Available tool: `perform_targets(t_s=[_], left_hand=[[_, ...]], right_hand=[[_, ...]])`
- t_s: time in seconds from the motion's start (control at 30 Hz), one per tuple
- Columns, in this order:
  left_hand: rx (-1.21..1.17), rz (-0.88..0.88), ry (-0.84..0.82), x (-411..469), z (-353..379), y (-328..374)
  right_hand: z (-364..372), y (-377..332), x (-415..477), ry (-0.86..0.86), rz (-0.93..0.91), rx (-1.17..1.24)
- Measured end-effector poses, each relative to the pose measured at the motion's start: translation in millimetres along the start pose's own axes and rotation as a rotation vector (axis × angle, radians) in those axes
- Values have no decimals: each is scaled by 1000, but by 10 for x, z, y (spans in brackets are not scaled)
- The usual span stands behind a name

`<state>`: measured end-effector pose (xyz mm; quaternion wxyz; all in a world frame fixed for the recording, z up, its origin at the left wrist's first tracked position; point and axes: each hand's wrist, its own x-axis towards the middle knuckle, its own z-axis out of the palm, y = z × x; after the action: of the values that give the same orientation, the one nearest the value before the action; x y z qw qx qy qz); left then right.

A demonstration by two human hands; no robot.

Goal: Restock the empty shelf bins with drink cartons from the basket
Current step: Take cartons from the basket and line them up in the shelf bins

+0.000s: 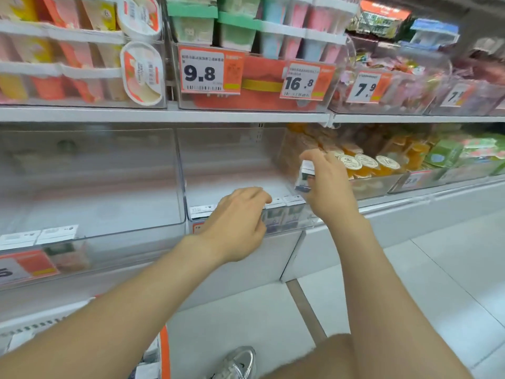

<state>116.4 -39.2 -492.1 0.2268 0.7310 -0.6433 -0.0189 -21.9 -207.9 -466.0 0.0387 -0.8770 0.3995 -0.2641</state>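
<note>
A clear plastic shelf bin [232, 165] in the middle holds a front row of small white drink cartons [284, 212]. My left hand [237, 220] rests on that row at the bin's front edge, fingers curled over the carton tops. My right hand [328, 184] is shut on one small carton [304, 173], tilted above the bin's right front corner. The bin to the left [90, 181] holds two cartons [38, 236] at its front left. The orange-rimmed basket [164, 351] with more cartons shows at the bottom left, under my left arm.
The upper shelf carries trays of cups and price tags 9.8 [202, 72], 16.8 [299, 83] and 7.9 [366, 88]. Jars with round lids [366, 162] fill the bin to the right. My shoe [237, 362] stands on the pale tiled floor.
</note>
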Motion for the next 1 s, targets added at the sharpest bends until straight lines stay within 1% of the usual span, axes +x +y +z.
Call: perform_targets(t_s=[0.1, 0.2, 0.27, 0.33, 0.4, 0.5, 0.57, 0.6, 0.67, 0.73, 0.83, 0.9, 0.97, 1.0], left_hand=[[112, 53, -73, 133, 98, 95], [187, 84, -96, 283, 214, 173], [234, 67, -120, 366, 290, 183], [269, 25, -155, 406, 380, 150], [308, 18, -153, 406, 458, 105], [338, 38, -118, 398, 516, 57], [329, 49, -107, 415, 514, 46], [319, 58, -95, 426, 515, 45], [282, 59, -68, 430, 508, 53], [250, 20, -39, 407, 481, 50], [335, -69, -5, 314, 383, 12], [321, -123, 7, 228, 309, -55], [206, -118, 28, 122, 239, -132], [129, -97, 56, 58, 206, -172]], right_hand=[[57, 163, -9, -6, 27, -19], [88, 245, -8, -19, 5, -124], [100, 278, -14, -57, -10, -216], [97, 307, -21, -83, -12, -262], [76, 325, -21, -112, -12, -308], [66, 311, -14, -219, -19, -390], [113, 286, -33, -319, -19, -386], [141, 277, -40, -338, -20, -384], [186, 271, -41, -323, -24, -393], [214, 265, -50, -312, -17, -391], [224, 185, -113, -341, 7, -391], [191, 55, -170, -333, -6, -422], [156, -131, -223, -251, -29, -363], [126, -249, -263, -185, -37, -267]])
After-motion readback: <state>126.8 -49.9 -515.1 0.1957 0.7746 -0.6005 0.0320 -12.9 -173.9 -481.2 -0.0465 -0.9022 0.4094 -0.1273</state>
